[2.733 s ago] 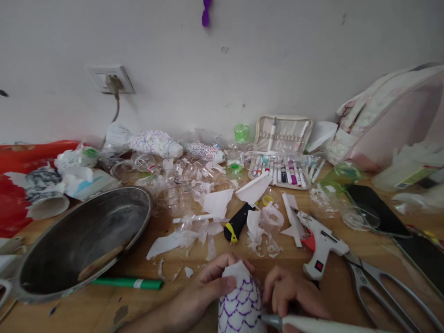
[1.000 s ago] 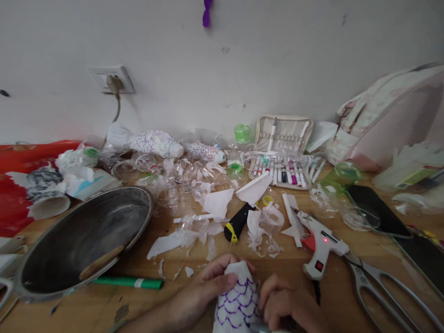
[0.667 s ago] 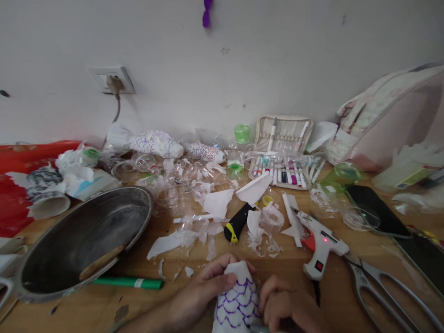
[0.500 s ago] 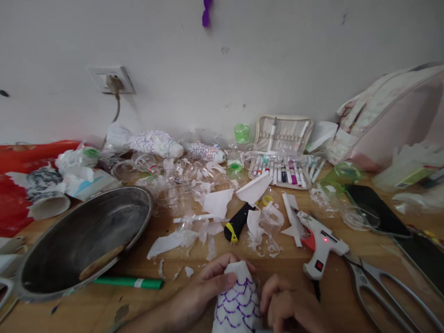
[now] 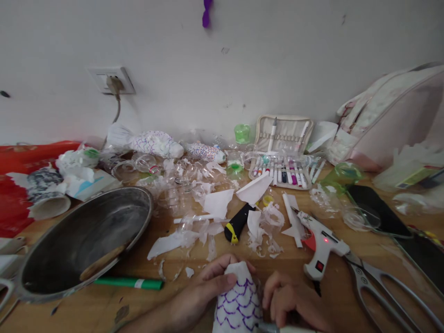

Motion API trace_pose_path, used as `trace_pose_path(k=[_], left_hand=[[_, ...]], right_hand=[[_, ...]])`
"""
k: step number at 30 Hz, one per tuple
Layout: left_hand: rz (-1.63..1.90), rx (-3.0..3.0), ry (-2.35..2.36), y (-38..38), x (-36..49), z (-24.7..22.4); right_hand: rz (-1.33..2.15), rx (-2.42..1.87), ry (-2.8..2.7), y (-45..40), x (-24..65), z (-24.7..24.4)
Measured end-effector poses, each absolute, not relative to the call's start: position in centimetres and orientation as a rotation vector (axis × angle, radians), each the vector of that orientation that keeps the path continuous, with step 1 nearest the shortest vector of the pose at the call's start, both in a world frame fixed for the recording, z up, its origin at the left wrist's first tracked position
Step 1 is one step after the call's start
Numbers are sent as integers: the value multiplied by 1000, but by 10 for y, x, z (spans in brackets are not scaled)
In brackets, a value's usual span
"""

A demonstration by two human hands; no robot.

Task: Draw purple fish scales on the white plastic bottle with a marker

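My left hand point(image 5: 211, 284) is closed round the upper end of a white fish-shaped paper body point(image 5: 237, 300), thumb on its front face. Purple scale outlines cover that face, and its lower end runs out of the frame. At its right side, my right hand point(image 5: 289, 298) has curled fingers and grips a marker point(image 5: 272, 328), whose grey tip end points left at the lower part of the body. Most of the marker's barrel is hidden or cut off by the bottom edge. Two similar scale-patterned fish, a larger one point(image 5: 156, 143) and a smaller one point(image 5: 204, 151), lie by the wall.
Right of my hands lie a white glue gun point(image 5: 322, 245) with a red light and large scissors point(image 5: 381, 286). A metal basin point(image 5: 83, 231) and green marker point(image 5: 130, 282) are left. Ahead are a black-yellow cutter point(image 5: 237, 224), plastic scraps, torn paper and a marker case point(image 5: 282, 136).
My right hand has shifted slightly right and away from the paper fish, and more of the marker now shows at the bottom edge. My left hand stays in place.
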State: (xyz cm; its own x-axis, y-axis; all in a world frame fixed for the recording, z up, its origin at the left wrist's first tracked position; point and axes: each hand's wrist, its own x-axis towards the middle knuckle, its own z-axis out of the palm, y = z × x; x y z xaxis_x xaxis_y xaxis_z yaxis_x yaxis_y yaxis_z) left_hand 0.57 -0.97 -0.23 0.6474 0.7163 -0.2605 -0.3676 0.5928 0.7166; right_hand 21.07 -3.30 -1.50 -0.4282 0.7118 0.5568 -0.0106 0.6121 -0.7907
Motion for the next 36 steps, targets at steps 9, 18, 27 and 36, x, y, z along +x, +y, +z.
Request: trace_pose_path(k=[9, 18, 27, 36], left_hand=[[669, 666, 596, -12, 6, -6], [727, 672, 596, -10, 5, -6], [710, 417, 469, -12, 9, 1], [601, 708, 653, -9, 4, -5]], right_hand=[[769, -724, -1733, -32, 202, 1], [862, -822, -1610, -37, 200, 15], [898, -729, -1607, -36, 203, 14], [845, -516, -1804, -28, 205, 2]])
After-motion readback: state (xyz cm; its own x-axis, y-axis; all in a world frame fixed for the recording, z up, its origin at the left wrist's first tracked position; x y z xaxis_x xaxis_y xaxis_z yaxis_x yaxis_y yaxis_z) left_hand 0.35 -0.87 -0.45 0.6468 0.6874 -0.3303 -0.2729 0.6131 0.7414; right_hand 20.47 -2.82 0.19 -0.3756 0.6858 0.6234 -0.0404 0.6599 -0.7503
